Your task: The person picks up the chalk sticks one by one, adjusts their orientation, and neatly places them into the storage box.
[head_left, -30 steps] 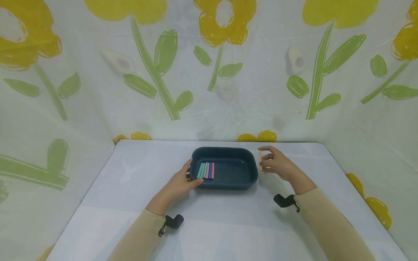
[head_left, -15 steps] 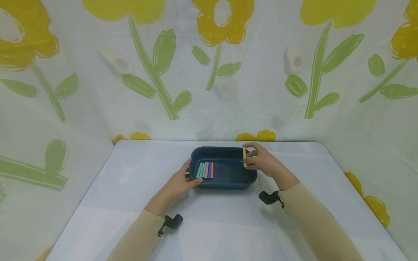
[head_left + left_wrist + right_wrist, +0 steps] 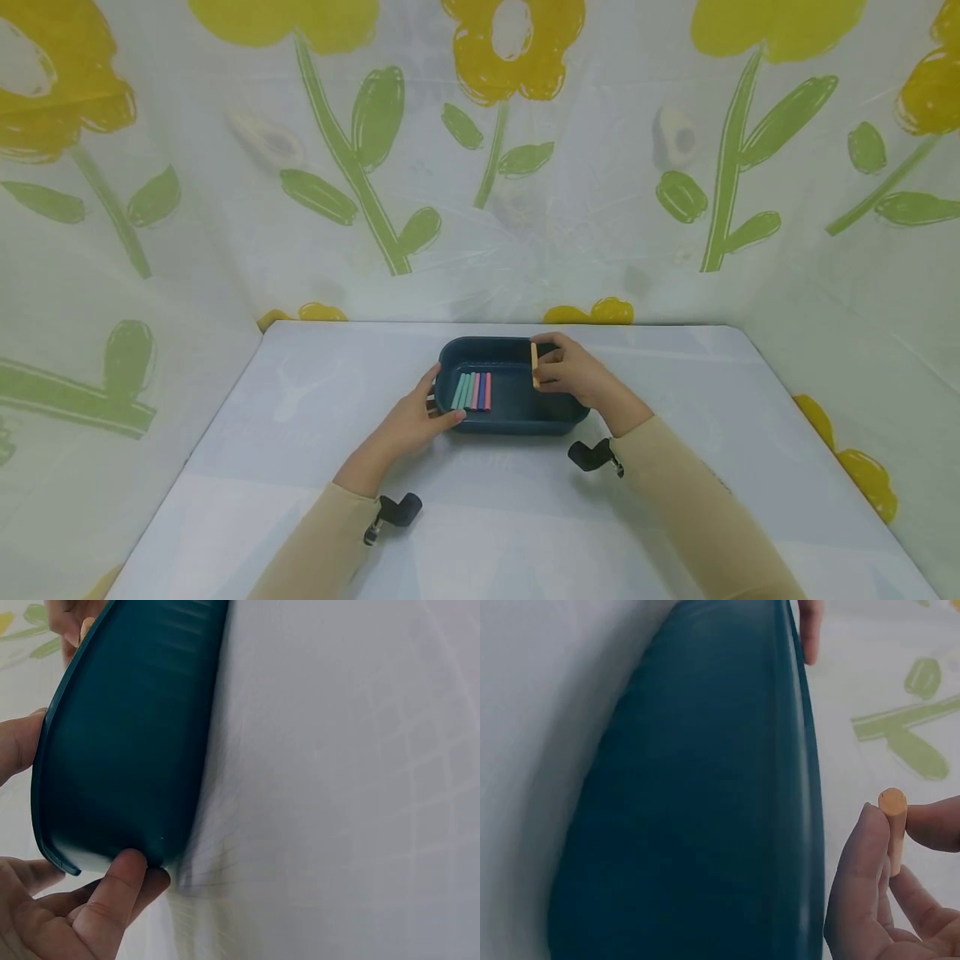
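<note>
A dark teal rectangular basin (image 3: 517, 427) sits on the table, its left end gripped by my left hand (image 3: 408, 421). In the left wrist view, the thumb lies at the rim and other fingers (image 3: 112, 896) bend against the outer end wall. Inside, several chalk sticks (image 3: 471, 392) in green, pink and blue lie side by side at the left. Over the basin's right half, my right hand (image 3: 573, 375) pinches an orange chalk stick (image 3: 535, 360) between thumb and fingers. The right wrist view shows one round end of that orange chalk stick (image 3: 892, 801), above the rim level.
The white table (image 3: 510, 517) extends around the basin. Behind and beside it hangs a pale cloth (image 3: 570, 192) printed with yellow flowers and green leaves. A small black camera mount (image 3: 592, 455) is strapped at each sleeve cuff.
My right hand has moved left with the orange chalk stick, from beside the basin's right end to above its inside. The left hand and the chalk in the basin have stayed in place.
</note>
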